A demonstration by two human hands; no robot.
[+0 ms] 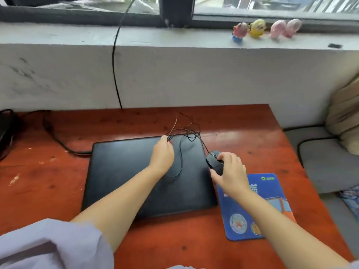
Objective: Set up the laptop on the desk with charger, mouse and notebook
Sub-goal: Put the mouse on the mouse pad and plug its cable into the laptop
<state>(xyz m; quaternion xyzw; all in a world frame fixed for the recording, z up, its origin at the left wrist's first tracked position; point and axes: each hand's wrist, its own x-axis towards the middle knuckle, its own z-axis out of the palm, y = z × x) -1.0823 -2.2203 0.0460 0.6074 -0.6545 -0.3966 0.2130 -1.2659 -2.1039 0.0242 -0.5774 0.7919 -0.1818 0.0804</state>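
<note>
Reddish-brown wood fills the lower half of the head view: a desk (pixel 242 131) pushed against a pale wall under a window ledge (pixel 174 38), where four small toy figures (pixel 266 29) stand at the upper right. On the desk, in the middle of the frame, lies a black laptop (pixel 120 171), lid closed and flat. A dark cable (pixel 58 138) runs from the left edge of the frame to the laptop's left side. Just right of the laptop lies a blue mouse pad (pixel 272 191) with printed pictures.

Both bare forearms reach up from the bottom of the frame. The left hand (pixel 162 155) hovers over the far part of the laptop lid, fingers curled and pinching a loose bundle of the thin mouse cord (pixel 181 152), which loops over the lid and trails off to the right. The right hand (pixel 231 171) is arched over the black mouse (pixel 212 160), fingers and thumb clamped round its sides; the mouse is at the laptop's right edge, just beyond the pad's far left corner. A lilac sleeve (pixel 48 245) shows at the lower left.
</note>
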